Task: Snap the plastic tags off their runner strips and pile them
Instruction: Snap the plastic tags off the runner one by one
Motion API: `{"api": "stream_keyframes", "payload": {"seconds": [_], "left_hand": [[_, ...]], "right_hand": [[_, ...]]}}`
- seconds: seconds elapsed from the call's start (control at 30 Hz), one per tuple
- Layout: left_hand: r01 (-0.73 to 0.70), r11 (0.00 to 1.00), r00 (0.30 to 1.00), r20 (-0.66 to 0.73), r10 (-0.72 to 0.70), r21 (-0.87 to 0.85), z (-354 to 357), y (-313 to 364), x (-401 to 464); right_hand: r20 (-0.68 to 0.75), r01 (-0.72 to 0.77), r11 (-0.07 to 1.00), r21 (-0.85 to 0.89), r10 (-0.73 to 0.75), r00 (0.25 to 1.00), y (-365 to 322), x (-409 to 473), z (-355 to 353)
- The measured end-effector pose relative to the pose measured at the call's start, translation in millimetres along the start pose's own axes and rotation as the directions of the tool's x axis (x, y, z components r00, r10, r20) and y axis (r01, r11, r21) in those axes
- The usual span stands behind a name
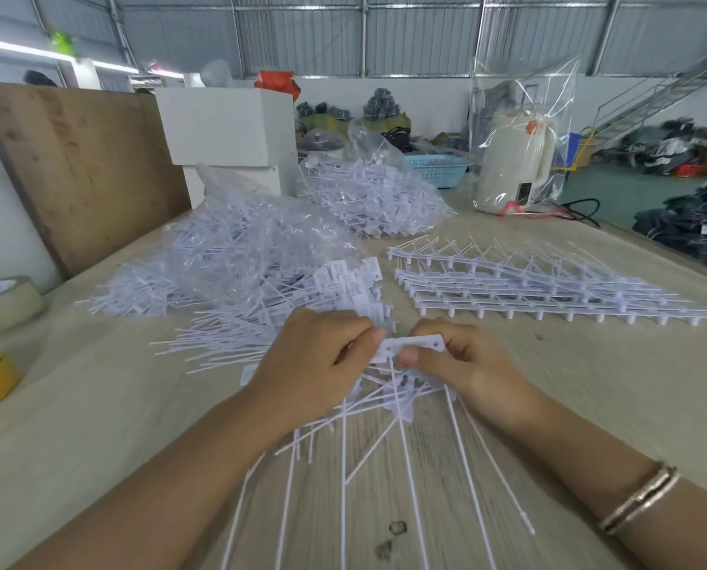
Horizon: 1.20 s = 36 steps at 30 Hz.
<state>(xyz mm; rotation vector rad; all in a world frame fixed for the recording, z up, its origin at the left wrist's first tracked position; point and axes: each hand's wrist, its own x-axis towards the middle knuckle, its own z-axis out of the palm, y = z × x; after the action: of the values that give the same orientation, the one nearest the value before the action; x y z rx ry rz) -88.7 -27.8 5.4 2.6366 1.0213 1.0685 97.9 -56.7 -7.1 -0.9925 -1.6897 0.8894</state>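
Over the table (590,405), both hands (left hand (310,364), right hand (463,364)) pinch one tag (409,346) between them.

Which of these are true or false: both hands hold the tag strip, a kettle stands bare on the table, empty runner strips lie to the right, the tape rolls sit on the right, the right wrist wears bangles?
1. Both the left hand and right hand pinch the tag strip. True.
2. The kettle stands bare. False: it sits inside a clear plastic bag.
3. Runner strips lie stacked to the right. True.
4. The tape rolls sit on the right. False: they are at the table's left edge.
5. The right wrist wears bangles. True.
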Motion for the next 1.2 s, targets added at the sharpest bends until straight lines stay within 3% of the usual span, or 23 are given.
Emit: {"api": "stream_keyframes", "payload": {"seconds": [0.1, 0.2, 0.37, 0.47, 0.53, 0.6, 0.73, 0.83, 0.93, 1.0, 1.1, 1.2], "left_hand": [[0.021, 0.988, 1.0, -0.008, -0.023, -0.152, 0.1, 4.5, -0.9], [0.179, 0.898, 0.982, 0.022, -0.185, -0.402, 1.1, 8.0, 0.1], [0.173, 0.822, 0.979, 0.006, -0.203, -0.543, 4.1, 11.6, -0.3], [0.255, 0.712, 0.918, -0.067, -0.39, -0.654, -0.5, 3.7, 1.9], [0.245, 0.752, 0.908, -0.127, -0.4, -0.612, -7.3, -7.3, 2.8], [0.215, 0.855, 0.941, -0.134, -0.31, -0.472, -11.1, -12.6, 2.3], [0.135, 0.964, 0.976, -0.137, -0.169, -0.229, -7.4, -13.2, -1.0], [0.215, 0.97, 0.975, -0.033, -0.22, -0.111, -1.4, -10.6, -1.7], [0.21, 0.974, 0.977, -0.001, -0.211, -0.084, 6.2, -4.8, -1.9], [0.154, 0.984, 0.987, -0.038, -0.158, -0.086, 9.7, 2.0, -0.3], [0.09, 0.993, 0.994, -0.061, -0.095, -0.082, 13.0, 9.9, -0.6], [0.092, 0.993, 0.994, -0.045, -0.096, -0.071, 11.4, 8.0, -1.2]], "right_hand": [[-0.012, 0.081, 0.996, -0.044, -0.081, 0.997, -2.3, -0.2, 2.0], [-0.069, 0.165, 0.985, -0.05, -0.168, 0.983, -1.6, 1.8, 3.3], [-0.131, 0.254, 0.966, -0.055, -0.259, 0.957, -0.1, 1.8, 5.0], [-0.285, 0.213, 0.969, 0.121, -0.172, 0.943, -3.2, -0.2, -0.8], [-0.334, 0.134, 0.974, 0.182, -0.067, 0.94, -3.4, -1.3, -8.6], [-0.279, 0.004, 0.992, 0.124, 0.031, 0.96, -0.7, -0.8, -14.7], [-0.282, -0.197, 0.945, -0.26, 0.121, 0.952, 5.2, 8.9, -16.2], [-0.297, -0.309, 0.812, -0.495, 0.176, 0.939, 10.4, 12.7, -17.9], [-0.316, -0.199, 0.835, -0.512, 0.031, 0.948, 10.0, 10.1, -12.3], [-0.227, -0.05, 0.898, -0.438, -0.057, 0.972, 4.2, 7.7, -4.4], [0.002, 0.084, 0.894, -0.439, -0.093, 0.996, 2.3, 4.9, 6.2], [0.004, 0.152, 0.908, -0.391, -0.163, 0.987, 3.6, 5.7, 4.0]]}}
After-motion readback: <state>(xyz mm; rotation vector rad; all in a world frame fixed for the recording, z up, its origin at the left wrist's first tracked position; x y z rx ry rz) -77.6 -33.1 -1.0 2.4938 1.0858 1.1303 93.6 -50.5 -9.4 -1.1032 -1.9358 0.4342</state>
